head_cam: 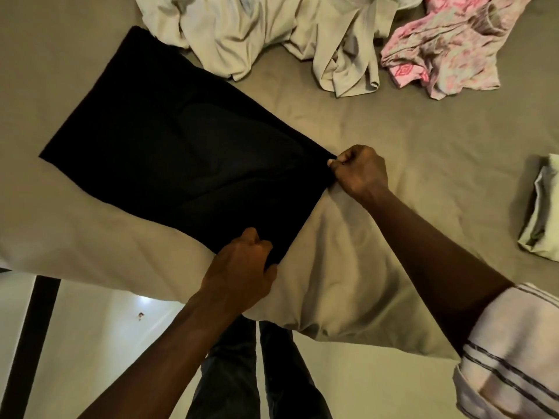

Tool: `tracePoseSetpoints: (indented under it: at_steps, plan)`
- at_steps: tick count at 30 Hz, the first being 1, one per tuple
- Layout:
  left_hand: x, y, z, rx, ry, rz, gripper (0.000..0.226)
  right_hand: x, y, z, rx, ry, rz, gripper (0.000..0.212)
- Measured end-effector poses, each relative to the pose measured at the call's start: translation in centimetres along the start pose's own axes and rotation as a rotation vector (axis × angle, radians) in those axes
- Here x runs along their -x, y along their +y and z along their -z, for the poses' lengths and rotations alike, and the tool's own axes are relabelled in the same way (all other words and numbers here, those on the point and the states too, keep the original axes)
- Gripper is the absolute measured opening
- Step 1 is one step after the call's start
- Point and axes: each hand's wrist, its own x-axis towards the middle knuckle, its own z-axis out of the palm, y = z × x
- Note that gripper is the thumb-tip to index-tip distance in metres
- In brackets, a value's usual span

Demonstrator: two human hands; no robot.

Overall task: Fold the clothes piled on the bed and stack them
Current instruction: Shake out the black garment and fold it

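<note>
Black rectangular cloth garment (181,155) lies flat on the beige-sheeted bed (378,140), stretching away from both hands, with the left hand (242,270) gripping its nearest corner in curled fingers and the right hand (360,172) pinching the adjacent corner between thumb and fingers. Beyond the right hand sit a crumpled pile of cream cloth (272,34) and, to its right, a rumpled pink patterned garment (447,52). A folded pale green piece (541,210) rests well to the right of the right hand.
</note>
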Motion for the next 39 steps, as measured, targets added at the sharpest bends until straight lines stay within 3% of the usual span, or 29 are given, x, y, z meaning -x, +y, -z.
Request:
tracePoseSetpoints:
  at_steps: [2,5,9,12,14,17,20,24,26,28,30,32,34,37,39]
  plan:
    - [0.1,0.4,-0.8,-0.077,-0.026,0.014,0.049,0.5,-0.1,-0.5,0.086,-0.009,0.038,0.023]
    - [0.4,0.9,-1.5,-0.137,-0.014,0.000,0.042,1.1,0.0,-0.6,0.154,0.001,0.097,0.014]
    - [0.8,0.7,-1.5,-0.049,-0.016,-0.069,0.039,2.2,0.4,-0.7,0.160,0.155,0.142,0.020]
    - [0.9,-0.4,-1.0,0.040,0.174,-0.060,0.031,5.0,-0.6,-1.5,0.200,0.271,0.380,0.033]
    - [0.5,-1.8,-0.2,0.019,0.347,-0.012,0.031,7.5,-1.7,-2.3,0.226,0.188,0.701,0.038]
    - [-0.7,-4.4,1.2,-0.161,0.400,0.072,0.051,9.9,-1.9,-4.9,0.598,-0.139,1.072,0.063]
    - [-1.8,-6.9,2.0,-0.271,0.388,0.116,0.058,10.7,-1.5,-6.8,0.814,-0.239,1.158,0.077]
    - [-2.2,-8.7,2.9,-0.367,0.372,-0.097,0.037,10.8,-1.6,-5.9,0.750,-0.136,1.285,0.062]
    - [-1.7,-9.1,3.2,-0.286,0.252,-0.203,0.044,11.0,-1.4,-5.2,0.759,-0.199,1.260,0.052]
    - [-1.3,-9.3,3.6,-0.101,0.169,-0.207,0.036,11.0,-1.3,-4.6,0.713,-0.242,1.134,0.050]
    - [-1.7,-9.4,4.6,0.074,0.277,-0.171,0.024,10.5,-1.9,-4.4,0.631,-0.153,1.052,0.049]
    - [-3.5,-9.3,6.3,0.133,0.487,-0.091,0.017,9.8,-3.0,-5.0,0.536,-0.025,1.018,0.040]
    - [-6.2,-9.6,8.7,0.174,0.604,0.061,0.031,9.0,-4.6,-6.2,0.498,0.026,0.919,0.040]
    - [-10.7,-10.2,12.6,0.167,0.590,0.233,0.047,8.0,-5.8,-7.9,0.550,-0.016,0.569,0.061]
    - [-13.5,-10.6,14.6,0.090,0.529,0.253,0.054,7.4,-5.7,-8.6,0.494,-0.028,0.310,0.074]
